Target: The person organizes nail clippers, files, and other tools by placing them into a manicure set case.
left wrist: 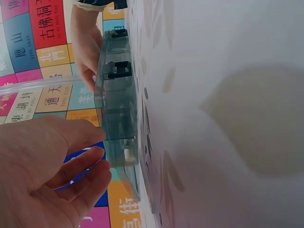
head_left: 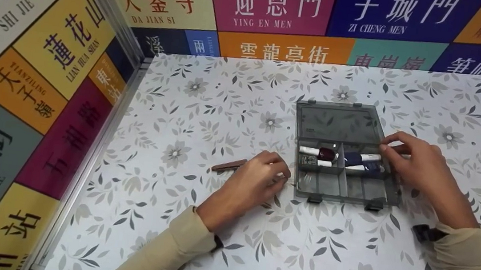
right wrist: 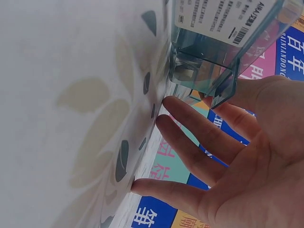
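Observation:
A translucent grey plastic organizer box [head_left: 343, 184] lies on the table with its lid [head_left: 335, 122] folded back. Several nail polish bottles fill its rear compartments, among them a dark red bottle [head_left: 327, 154] and a dark blue bottle [head_left: 353, 159]; the front compartments look bare. My left hand [head_left: 258, 177] is beside the box's left side, fingers loosely bent, with nothing held. At the right side, my right hand [head_left: 420, 165] has its thumb and index finger by the box's edge near the hinge. Its other fingers [right wrist: 190, 156] reach down to the tabletop, spread and fairly straight.
A slim brown object [head_left: 228, 165] lies left of the box, partly hidden behind the left hand. The table wears a white flowered cover [head_left: 206, 118]. Panels with coloured lettering [head_left: 276, 4] stand along the table's back and left edges. A printed label [right wrist: 218, 19] shows on the box.

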`<move>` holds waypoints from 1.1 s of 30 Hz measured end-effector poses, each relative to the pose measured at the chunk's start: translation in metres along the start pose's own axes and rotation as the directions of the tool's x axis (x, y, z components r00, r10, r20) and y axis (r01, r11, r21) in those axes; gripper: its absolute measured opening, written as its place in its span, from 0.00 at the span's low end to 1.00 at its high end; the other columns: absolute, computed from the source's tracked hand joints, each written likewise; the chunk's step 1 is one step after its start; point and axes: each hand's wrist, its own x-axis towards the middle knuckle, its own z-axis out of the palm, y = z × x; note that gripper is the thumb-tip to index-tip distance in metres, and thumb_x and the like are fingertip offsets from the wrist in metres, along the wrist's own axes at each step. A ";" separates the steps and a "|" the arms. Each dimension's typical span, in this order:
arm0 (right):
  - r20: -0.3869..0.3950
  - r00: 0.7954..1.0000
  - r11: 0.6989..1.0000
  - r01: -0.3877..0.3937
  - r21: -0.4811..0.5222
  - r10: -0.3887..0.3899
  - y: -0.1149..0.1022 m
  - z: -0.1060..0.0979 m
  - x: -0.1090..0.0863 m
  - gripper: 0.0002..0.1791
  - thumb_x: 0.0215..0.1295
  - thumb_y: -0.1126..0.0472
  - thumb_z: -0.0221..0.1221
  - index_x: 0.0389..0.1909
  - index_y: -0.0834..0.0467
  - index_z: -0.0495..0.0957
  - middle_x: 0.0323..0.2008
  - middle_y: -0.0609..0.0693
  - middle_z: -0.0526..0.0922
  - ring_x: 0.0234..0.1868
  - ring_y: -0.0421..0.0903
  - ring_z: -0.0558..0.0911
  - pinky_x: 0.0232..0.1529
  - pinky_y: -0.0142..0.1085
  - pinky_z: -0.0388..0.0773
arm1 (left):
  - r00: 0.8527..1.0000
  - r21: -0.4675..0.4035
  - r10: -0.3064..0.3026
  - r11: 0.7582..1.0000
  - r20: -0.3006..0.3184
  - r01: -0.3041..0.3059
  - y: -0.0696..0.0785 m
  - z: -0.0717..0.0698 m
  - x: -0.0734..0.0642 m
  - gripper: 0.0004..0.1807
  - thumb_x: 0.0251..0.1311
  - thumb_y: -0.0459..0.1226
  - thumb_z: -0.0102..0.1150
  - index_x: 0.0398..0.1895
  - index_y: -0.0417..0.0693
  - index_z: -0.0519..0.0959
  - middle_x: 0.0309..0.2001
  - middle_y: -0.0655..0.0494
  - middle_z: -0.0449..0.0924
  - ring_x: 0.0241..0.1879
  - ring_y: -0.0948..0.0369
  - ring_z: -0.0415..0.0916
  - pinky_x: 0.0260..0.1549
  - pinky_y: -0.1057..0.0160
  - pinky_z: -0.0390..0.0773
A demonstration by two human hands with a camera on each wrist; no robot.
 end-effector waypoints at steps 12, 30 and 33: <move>-0.001 1.000 1.000 0.020 -0.007 -0.020 0.000 -0.001 -0.001 0.21 0.82 0.44 0.58 0.61 0.54 0.84 0.55 0.69 0.88 0.60 0.74 0.85 0.57 0.70 0.76 | 0.987 -0.035 -0.146 0.988 0.070 0.149 -0.009 -0.002 -0.001 0.07 0.71 0.35 0.68 0.46 0.47 0.91 0.45 0.54 0.88 0.48 0.58 0.87 0.50 0.63 0.88; -0.010 0.999 0.999 0.047 -0.008 -0.047 0.001 -0.001 -0.001 0.18 0.83 0.47 0.57 0.60 0.54 0.84 0.54 0.69 0.89 0.59 0.74 0.86 0.56 0.70 0.76 | 0.958 0.000 -0.247 0.968 0.146 0.250 -0.011 -0.002 -0.003 0.07 0.69 0.31 0.66 0.34 0.50 0.89 0.33 0.57 0.82 0.33 0.61 0.81 0.35 0.63 0.82; -0.010 0.999 0.999 0.041 -0.008 -0.041 0.000 -0.001 -0.001 0.19 0.83 0.47 0.57 0.61 0.54 0.84 0.54 0.70 0.89 0.58 0.74 0.85 0.55 0.70 0.75 | 0.955 -0.006 -0.253 0.966 0.151 0.257 -0.010 -0.002 -0.002 0.08 0.68 0.29 0.65 0.33 0.50 0.88 0.32 0.58 0.81 0.32 0.63 0.78 0.32 0.67 0.79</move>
